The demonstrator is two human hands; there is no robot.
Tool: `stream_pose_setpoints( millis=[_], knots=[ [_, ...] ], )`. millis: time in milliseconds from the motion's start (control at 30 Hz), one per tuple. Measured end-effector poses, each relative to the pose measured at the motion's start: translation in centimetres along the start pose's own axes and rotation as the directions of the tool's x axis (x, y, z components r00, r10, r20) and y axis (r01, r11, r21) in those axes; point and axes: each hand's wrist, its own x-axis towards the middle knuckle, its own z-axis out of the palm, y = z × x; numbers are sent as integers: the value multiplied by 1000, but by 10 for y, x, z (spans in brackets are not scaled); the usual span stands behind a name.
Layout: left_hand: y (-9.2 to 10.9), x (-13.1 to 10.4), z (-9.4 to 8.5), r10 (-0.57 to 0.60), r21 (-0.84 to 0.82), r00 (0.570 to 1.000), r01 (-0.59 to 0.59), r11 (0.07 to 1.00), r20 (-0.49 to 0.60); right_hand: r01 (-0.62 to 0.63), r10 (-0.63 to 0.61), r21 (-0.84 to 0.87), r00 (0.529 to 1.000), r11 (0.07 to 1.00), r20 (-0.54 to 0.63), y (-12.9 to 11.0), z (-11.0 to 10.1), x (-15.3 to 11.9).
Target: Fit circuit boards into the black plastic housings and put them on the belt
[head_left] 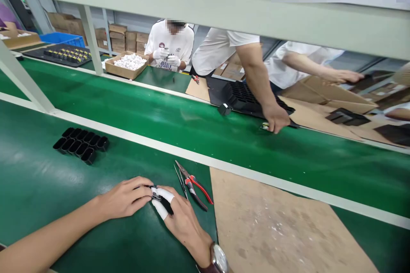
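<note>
Between my two hands is a small black plastic housing (156, 196), its near end showing a grey or metallic detail too small to name. My left hand (130, 196) pinches it from the left with bare fingertips. From the right, my right hand (184, 211) grips it, white finger cots on thumb and forefinger; its fingers hide much of the housing. Tweezers (181, 180) and red-and-black long-nose pliers (194, 185) lie just beyond my right hand. Farther left stand several open black cups (80, 141) in two rows on the green worktop (28, 170).
A stained cardboard sheet (272, 222) lies to the right. Past a pale rail (153, 150) runs a green conveyor belt (144, 111), where a co-worker's hand (276, 117) touches a small part. A box of white pieces (128, 63) sits opposite. A frame beam (192, 13) crosses overhead.
</note>
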Motion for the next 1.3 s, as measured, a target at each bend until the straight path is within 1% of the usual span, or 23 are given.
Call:
stream_pose_setpoints(
  millis=[100,233,400,533,700,800,867,967,1033,1067,1100,1133,1167,1200,1233,1267,1300],
  knots=[
    [-1,-2,1,31,19,1000,-31,999,1,-32,32,22,999,999,-10,1,1,-2],
    [-3,-2,2,38,-9,999,-38,999,-10,38,-38,3,999,999,-28,2,1,-3],
    [-3,0,3,41,-44,999,-41,998,-8,34,-34,-2,999,999,-16,2,0,-2],
    [-2,0,4,38,-16,999,-38,999,-12,77,-79,-44,996,996,-31,2,-2,-2],
    [1,1,4,31,25,999,-32,999,12,32,-32,7,999,999,-29,2,-1,-2],
    [1,1,3,55,7,998,-55,998,12,9,-8,26,999,1000,-39,2,0,-3],
    [0,1,4,61,-11,998,-61,998,-1,6,-5,24,1000,1000,-22,2,1,-3],
    [-1,1,7,29,-60,1000,-30,998,-9,-29,28,34,999,999,27,2,0,-2],
    [-1,3,9,-50,-175,998,44,984,-33,-54,52,47,997,997,51,1,-1,-1],
    [0,4,10,-124,-278,991,105,955,-52,-54,52,53,997,997,49,1,-1,-1],
    [1,6,11,-222,-409,973,180,895,-56,-45,43,54,998,998,37,0,-2,0],
    [2,8,11,-330,-552,943,260,793,-31,-28,28,51,1000,998,11,0,-2,0],
    [4,10,11,-430,-678,902,334,655,29,-6,7,45,1000,999,-22,-1,-2,1],
    [6,12,11,-504,-770,857,393,503,109,15,-13,37,998,999,-54,-3,-3,1],
    [9,14,10,-545,-824,816,436,362,193,33,-30,31,996,999,-83,-4,-3,1],
    [11,15,10,-560,-851,785,463,249,264,42,-39,28,994,999,-107,-6,-3,1],
    [13,16,9,-562,-862,763,480,163,319,45,-42,28,991,999,-125,-8,-3,1]
  ],
)
